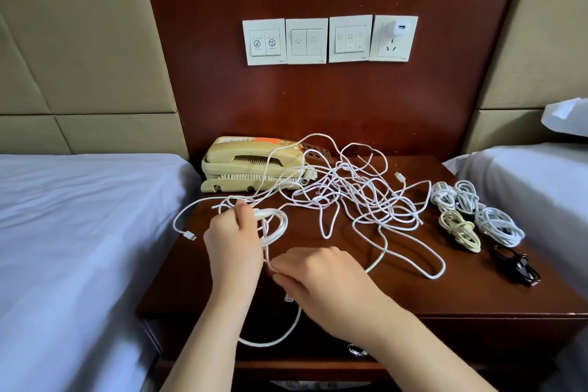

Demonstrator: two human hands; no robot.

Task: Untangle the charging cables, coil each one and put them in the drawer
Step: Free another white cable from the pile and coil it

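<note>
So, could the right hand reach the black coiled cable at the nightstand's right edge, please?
Probably yes: the black coiled cable lies apart on the bare nightstand, nothing over it, though the right hand is pinching a white cable.

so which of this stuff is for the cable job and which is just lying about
Job: tangled white cables, half-coiled cable gripped by left hand and right hand, coiled bundles, drawer.
Lying about: telephone, wall switches, charger plug, pillow.
</note>
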